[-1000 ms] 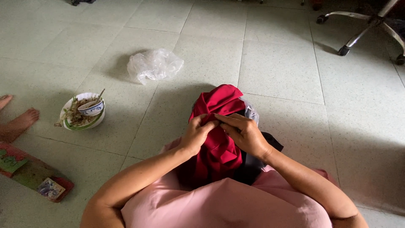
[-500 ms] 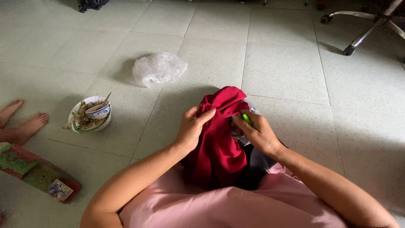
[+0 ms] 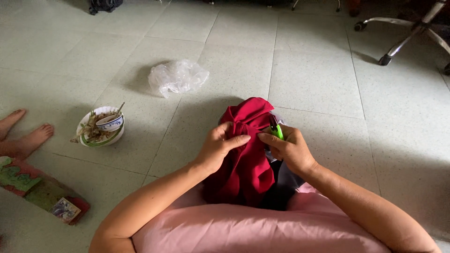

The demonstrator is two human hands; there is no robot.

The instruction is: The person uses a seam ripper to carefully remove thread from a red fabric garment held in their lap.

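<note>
— Since half a second ago, both hands have drawn closer together on the deep red folded cloth [image 3: 246,159], and the view has tipped down a little, so the office chair's metal wheeled base [image 3: 403,33] sits nearer the top right corner.

— How much room is around the person?

— Pale green floor tiles [image 3: 318,79] lie bare ahead and to the right, up to the chair legs. The cloth rests in the lap, over the pink garment [image 3: 243,232], right at the lower edge of the view.

— And the fingers?

— The left hand [image 3: 220,147] curls over the cloth's left fold, its thumb pressing toward the middle. The right hand [image 3: 288,150] pinches the cloth with thumb and forefinger, and its other fingers close around a small bright green tool [image 3: 276,129]; what kind of tool cannot be told. The two thumbs nearly meet at the cloth's centre.

— What else is near?

— A crumpled clear plastic bag [image 3: 177,77] lies ahead on the left, well apart from the hands. A white bowl of food scraps with a spoon [image 3: 101,129] stands further left. Another person's bare feet [image 3: 26,136] are at the left edge, beside a patterned red and green mat [image 3: 42,194]. Nothing lies between the hands and the cloth.
</note>
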